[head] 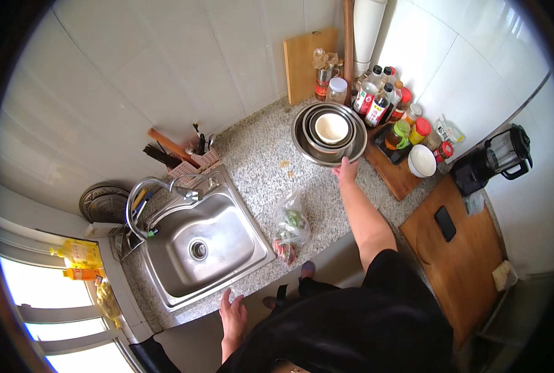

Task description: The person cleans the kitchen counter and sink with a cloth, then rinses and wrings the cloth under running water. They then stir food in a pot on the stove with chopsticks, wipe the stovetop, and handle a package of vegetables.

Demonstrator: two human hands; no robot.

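Note:
My right hand (pixel 346 170) grips the near rim of a wide stainless steel basin (pixel 297 135), its thumb over the edge. Smaller metal bowls (pixel 310 138) are nested in the basin, with a cream-coloured bowl (pixel 332 128) innermost. Empty and with fingers apart, my left hand (pixel 233 313) is in front of the counter's edge, near the front corner of the stainless steel sink (pixel 221 224). Between sink and basin lies a clear plastic bag (pixel 292 228) holding green and red vegetables. A chrome faucet (pixel 132 200) arches over the sink's back left side.
Sauce bottles (pixel 375 100) and spice jars (pixel 421 130) crowd the corner, beside a white bowl (pixel 422 161) on a wooden board (pixel 391 179). Further right are a blender (pixel 487 158) and a phone (pixel 445 224) on a large board (pixel 463 265). A utensil holder (pixel 193 170) stands behind the sink.

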